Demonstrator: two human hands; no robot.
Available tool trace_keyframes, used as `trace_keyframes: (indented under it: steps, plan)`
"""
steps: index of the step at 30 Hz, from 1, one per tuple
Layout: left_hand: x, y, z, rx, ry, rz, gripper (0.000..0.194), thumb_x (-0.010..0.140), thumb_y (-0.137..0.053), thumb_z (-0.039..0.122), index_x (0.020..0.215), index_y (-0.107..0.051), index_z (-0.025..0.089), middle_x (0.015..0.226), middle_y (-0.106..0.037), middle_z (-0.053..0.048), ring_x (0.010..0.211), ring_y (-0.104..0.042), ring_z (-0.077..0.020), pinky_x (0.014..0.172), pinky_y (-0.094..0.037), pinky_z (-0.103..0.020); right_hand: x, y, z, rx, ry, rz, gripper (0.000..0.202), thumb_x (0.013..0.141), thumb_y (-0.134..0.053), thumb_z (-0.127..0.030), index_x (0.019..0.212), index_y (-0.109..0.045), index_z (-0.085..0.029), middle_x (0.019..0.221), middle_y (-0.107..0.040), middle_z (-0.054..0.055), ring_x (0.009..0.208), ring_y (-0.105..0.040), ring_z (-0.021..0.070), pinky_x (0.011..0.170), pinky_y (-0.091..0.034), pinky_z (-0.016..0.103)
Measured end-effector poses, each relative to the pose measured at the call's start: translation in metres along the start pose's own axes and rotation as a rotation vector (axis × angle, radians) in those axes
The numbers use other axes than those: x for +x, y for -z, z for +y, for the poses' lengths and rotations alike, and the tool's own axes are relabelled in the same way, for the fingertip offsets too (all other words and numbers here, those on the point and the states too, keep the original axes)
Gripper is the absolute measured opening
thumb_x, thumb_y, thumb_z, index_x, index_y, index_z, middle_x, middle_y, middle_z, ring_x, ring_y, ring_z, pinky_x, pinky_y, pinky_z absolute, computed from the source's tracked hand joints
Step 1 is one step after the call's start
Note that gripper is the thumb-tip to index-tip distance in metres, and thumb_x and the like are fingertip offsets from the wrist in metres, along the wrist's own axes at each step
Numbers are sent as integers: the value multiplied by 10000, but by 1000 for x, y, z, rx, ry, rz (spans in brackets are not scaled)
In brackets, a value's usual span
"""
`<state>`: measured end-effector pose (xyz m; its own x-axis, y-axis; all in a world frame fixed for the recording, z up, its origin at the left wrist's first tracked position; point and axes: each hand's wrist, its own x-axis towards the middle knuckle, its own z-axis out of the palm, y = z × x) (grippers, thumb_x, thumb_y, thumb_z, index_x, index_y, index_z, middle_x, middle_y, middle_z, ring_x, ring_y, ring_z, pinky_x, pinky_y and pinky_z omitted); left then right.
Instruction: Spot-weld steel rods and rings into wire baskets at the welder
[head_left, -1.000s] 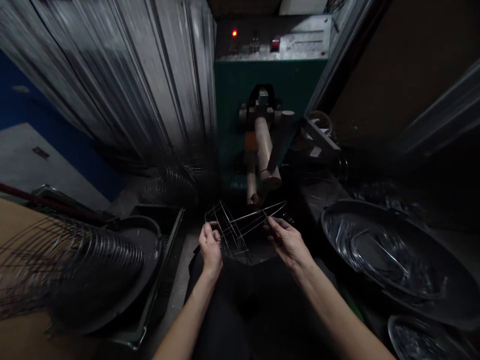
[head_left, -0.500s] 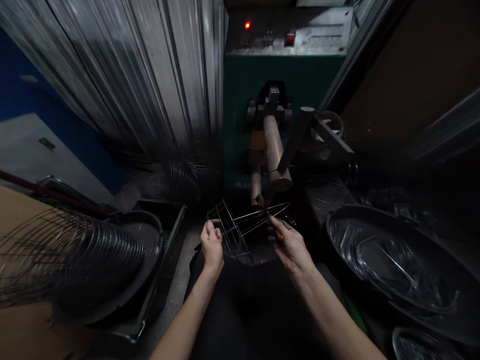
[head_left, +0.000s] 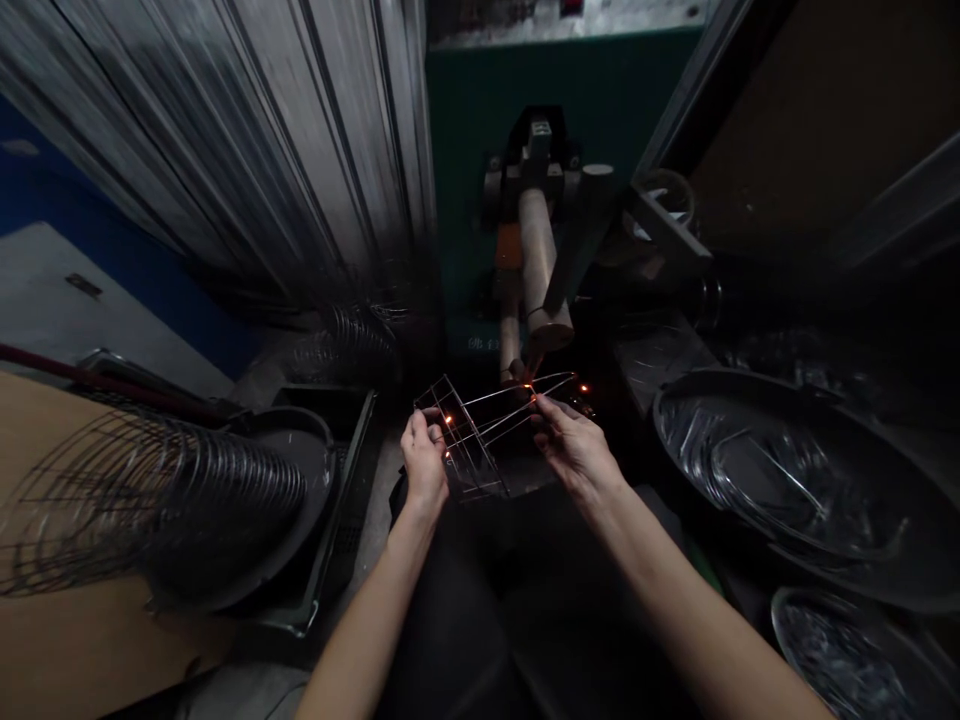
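Observation:
My left hand [head_left: 426, 450] is closed around the left side of a small wire frame [head_left: 480, 440] made of thin metal rods. My right hand [head_left: 574, 440] pinches a wire at the frame's right end, close under the tip of a spot welder [head_left: 541, 270]. Orange sparks [head_left: 528, 387] glow where the wires meet the welder's tip, and a few more shine near my left fingers and to the right. The welder's upper arm is a thick pale cylinder; a thinner lower arm [head_left: 510, 340] stands beside it.
At left, a stack of wire rings [head_left: 247, 480] leans in a black round tub [head_left: 319, 430] beside a dark crate [head_left: 360, 420]. At right stands a black basin [head_left: 667, 390] of loose bent wires, with a smaller bowl [head_left: 780, 610] below. Corrugated metal sheet [head_left: 315, 130] rises behind.
Sparks have appeared at the welder's tip and around the wire frame. The view has tilted down, so the control panel's red light has left it. Both hands keep their hold.

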<state>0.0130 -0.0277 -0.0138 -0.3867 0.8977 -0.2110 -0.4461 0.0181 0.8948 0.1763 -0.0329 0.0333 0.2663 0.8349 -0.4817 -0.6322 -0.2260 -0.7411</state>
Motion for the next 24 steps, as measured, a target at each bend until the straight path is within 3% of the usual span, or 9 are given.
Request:
trace_keyframes:
  steps: [8,14,17,20,24]
  plan:
    - [6,-7,5,-26,-6,28,363,804,-534,488,814,-557,126,448,-262,104,363,-206,-23,382,-136,-155,-10,28,-1,-61,20,61,344,474,-870,-307,720,-684,-153,687,-635,4,533,-529,76,385,-379,151]
    - [15,-9,14,-29,-22,56,347,811,-537,471,786,-560,126,442,-245,107,351,-197,-22,379,-122,-155,-16,28,-2,-120,44,38,356,457,-863,-355,693,-687,-154,674,-624,24,516,-516,87,374,-367,166]
    - [16,-12,22,-24,-36,54,323,823,-530,446,770,-559,129,452,-257,99,362,-207,-24,378,-120,-149,-33,23,2,-274,109,-82,370,489,-842,-415,681,-680,-142,628,-603,18,506,-503,90,392,-352,178]
    - [13,-12,25,-7,-42,47,313,846,-505,431,750,-548,136,462,-273,90,373,-210,-29,381,-125,-151,-59,16,5,-564,226,-264,303,641,-753,-444,714,-688,-156,597,-606,18,527,-532,122,473,-409,220]
    - [-12,5,8,102,-168,33,318,874,-461,438,735,-539,163,461,-279,78,383,-240,-51,391,-168,-161,-74,3,-1,-869,563,-427,165,772,-637,-355,830,-720,-224,820,-682,42,750,-617,193,721,-470,294]
